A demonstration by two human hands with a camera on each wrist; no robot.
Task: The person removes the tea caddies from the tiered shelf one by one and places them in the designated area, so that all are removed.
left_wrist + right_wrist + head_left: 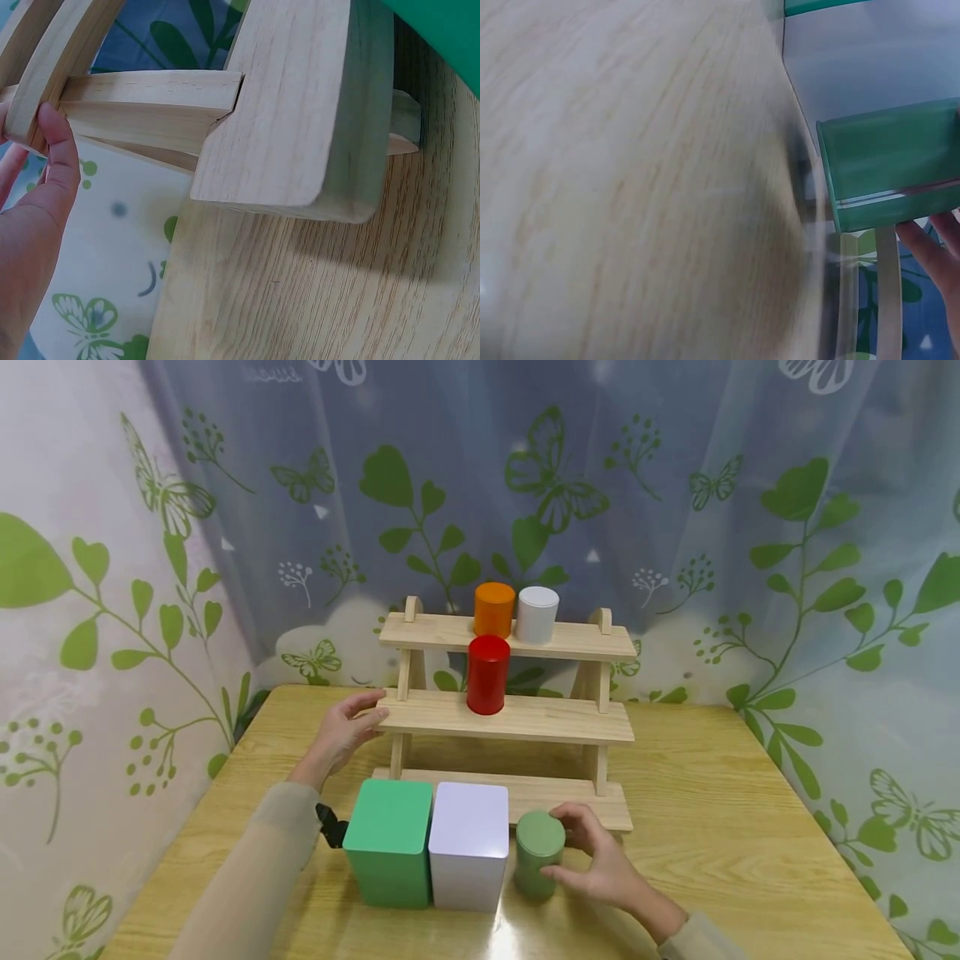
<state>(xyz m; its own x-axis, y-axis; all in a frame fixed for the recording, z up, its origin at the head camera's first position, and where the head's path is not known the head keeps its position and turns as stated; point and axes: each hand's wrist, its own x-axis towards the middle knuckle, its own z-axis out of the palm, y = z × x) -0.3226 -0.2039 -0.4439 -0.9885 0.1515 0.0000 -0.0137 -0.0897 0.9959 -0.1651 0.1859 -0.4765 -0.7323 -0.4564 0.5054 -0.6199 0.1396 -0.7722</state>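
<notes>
At the left end of the middle tier of a three-tier wooden shelf stand, my left hand pinches the board; the left wrist view shows its thumb and fingers around the board's end. My right hand grips a dark green cylindrical canister from its right side, in front of the lowest tier. The right wrist view shows the canister with fingertips along its side. Just left of the canister stand a white box and a green box, side by side.
An orange canister and a white canister stand on the top tier. On the middle tier stands a red canister. Behind the wooden table hangs a leaf-and-butterfly patterned curtain, which also runs along both sides.
</notes>
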